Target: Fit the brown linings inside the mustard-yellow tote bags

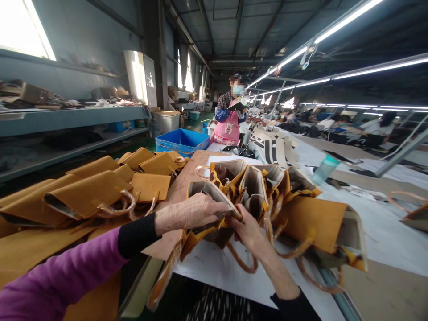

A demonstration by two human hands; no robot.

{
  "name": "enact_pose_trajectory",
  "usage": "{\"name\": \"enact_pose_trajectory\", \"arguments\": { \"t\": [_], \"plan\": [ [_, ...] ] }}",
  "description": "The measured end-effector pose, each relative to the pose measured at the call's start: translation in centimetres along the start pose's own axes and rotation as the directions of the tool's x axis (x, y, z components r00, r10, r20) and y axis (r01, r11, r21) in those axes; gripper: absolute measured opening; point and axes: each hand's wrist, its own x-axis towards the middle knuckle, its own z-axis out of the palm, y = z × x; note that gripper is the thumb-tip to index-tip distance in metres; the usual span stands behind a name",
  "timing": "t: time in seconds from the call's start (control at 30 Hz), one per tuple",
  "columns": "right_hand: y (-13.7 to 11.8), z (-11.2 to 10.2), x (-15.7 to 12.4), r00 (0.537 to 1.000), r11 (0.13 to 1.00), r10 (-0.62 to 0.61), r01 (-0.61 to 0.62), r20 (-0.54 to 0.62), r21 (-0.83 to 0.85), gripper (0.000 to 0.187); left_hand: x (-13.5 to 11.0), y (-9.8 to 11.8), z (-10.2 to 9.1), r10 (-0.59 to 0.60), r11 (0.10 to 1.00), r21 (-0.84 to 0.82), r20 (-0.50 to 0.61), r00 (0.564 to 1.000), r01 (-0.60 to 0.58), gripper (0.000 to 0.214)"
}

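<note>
- Over there, a co-worker in a pink apron (226,127), holding a flat black piece (237,106)
- A blue rectangular plastic bin (183,137) near that person
- A translucent, teal-lidded bottle (324,170)
- Long white tube lights (347,21) overhead

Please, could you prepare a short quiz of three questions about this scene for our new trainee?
1. True or false: the left hand and the right hand are at the same tan bag.
2. Choose: the apron of the co-worker is A) green, B) pink, C) black.
3. Fill the gap: the teal-topped bottle is to the ____ of both hands.
Key: 1. True; 2. B; 3. right.
</note>
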Motion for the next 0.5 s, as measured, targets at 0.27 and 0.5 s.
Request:
{"name": "enact_pose_trajectory", "arguments": {
  "t": [0.27,0.5],
  "plan": [
    [-1.0,0.0,-1.1,0.994,0.984,-0.085,0.072,-0.07,-0.165,0.019,0.5,-0.9,0.8,0.018,0.996,-0.09,-0.035,0.999,-0.021,0.019],
    [-2.3,0.5,-2.2,0.97,0.861,-0.162,0.049,-0.181,-0.505,0.033,1.3,-1.5,1.5,-0.01,0.978,-0.208,0.012,1.0,0.012,0.014]
  ]
}}
